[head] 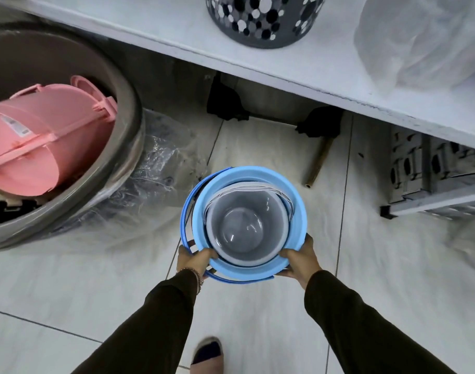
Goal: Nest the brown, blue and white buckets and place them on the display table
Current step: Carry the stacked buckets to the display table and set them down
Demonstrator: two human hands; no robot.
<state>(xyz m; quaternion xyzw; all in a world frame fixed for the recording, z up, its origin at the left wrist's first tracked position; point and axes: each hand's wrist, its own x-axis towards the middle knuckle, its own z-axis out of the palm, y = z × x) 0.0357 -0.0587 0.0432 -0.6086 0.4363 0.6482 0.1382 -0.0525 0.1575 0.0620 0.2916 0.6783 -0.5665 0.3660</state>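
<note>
Blue bucket (247, 190), white bucket (243, 233) nested inside, held between left hand (194, 259) and right hand (302, 259), fingers clamped on near rim.

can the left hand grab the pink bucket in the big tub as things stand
Probably not: the left hand is gripping the blue bucket, and the pink bucket lies well off to the left.

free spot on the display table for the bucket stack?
Bare strip of display table left of the dotted basket, above the brown tub. Narrow gap between basket and plastic-wrapped bundle. Right end crowded. Both hands hold the blue bucket.
</note>
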